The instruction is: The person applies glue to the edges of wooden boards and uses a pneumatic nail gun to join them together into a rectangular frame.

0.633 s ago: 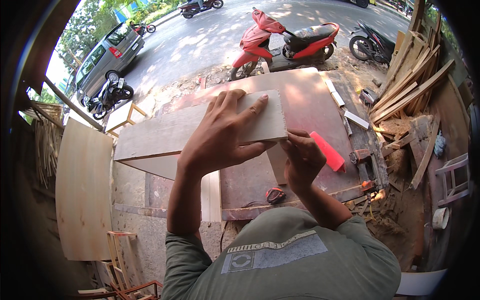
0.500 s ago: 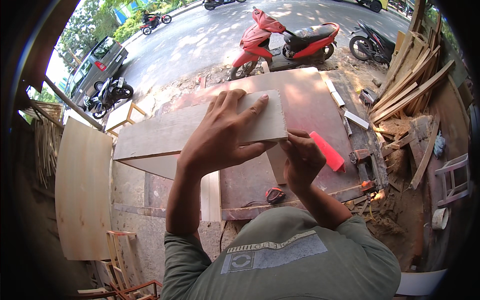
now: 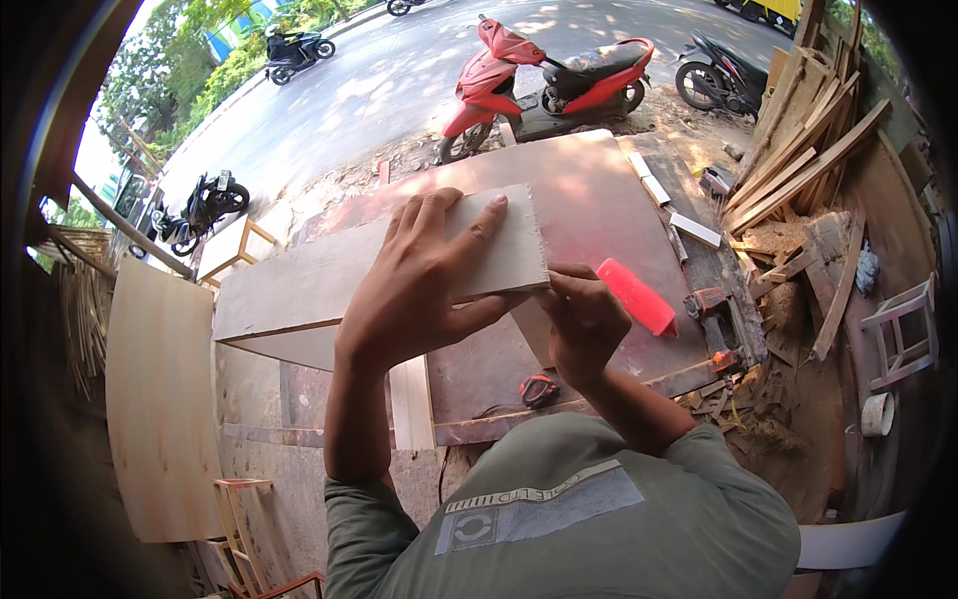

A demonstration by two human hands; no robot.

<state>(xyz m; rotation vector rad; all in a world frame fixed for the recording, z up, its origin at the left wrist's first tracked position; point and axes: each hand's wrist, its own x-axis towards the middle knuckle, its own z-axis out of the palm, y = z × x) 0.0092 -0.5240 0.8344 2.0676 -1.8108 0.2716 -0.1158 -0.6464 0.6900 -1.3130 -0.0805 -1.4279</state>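
Left-hand fingers point(image 3: 479, 228) clamp a pale board point(image 3: 289, 285) above the reddish counter point(image 3: 584, 200); right-hand fingers point(image 3: 579, 292) curl closed at the board's corner, their hold hidden; on the counter, a tape measure point(image 3: 539, 391); beyond it, a red scooter point(image 3: 489, 88) and road point(image 3: 349, 110); right of it, leaning planks point(image 3: 813, 165).

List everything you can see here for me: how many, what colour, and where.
Board: one, pale, centre
Pieces below it: several, pale, partly hidden
Table: one, reddish-brown, centre
Tape measure: one, black-orange, table's near edge
Folded-looking piece: one, bright red, table's right
Blocks: at least three, white, table's upper right
Panel: one, pale wood, left
Planks: many, brown, upper right
Ladder-like frame: one, grey, far right
Scooter: one, red, top centre
Motorbikes: at least four, dark, road and roadside
Truck: one, yellow, top right, cut off
Trees: several, green, upper left
Shirt: one, green, bottom
Left grip: one, bare, on the board
Right grip: one, bare, at its near right corner
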